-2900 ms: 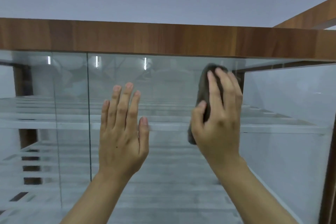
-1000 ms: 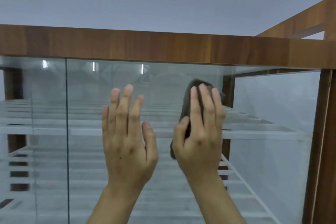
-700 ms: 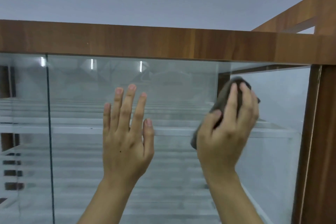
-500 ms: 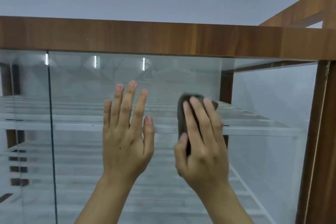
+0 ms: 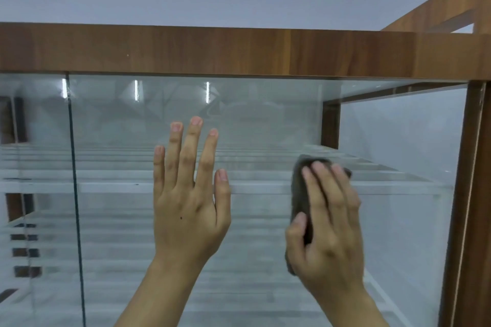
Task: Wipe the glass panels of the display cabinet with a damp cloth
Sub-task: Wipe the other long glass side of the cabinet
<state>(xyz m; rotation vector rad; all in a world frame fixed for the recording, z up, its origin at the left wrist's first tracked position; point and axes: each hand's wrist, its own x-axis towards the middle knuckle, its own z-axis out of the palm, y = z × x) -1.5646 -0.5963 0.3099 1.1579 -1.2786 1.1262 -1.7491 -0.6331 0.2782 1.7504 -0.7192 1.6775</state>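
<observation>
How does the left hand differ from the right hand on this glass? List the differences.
The left hand is bare, with straight, spread fingers; the right hand holds a dark cloth, thumb hooked round its edge. The left hand reaches higher than the right hand. The left hand looks sharp; the right hand is blurred. Both show their backs, raised at the same glass panel.

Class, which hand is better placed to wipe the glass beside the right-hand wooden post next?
Right. The right hand holds the cloth against the glass, nearer that post; the left hand is bare.
</observation>
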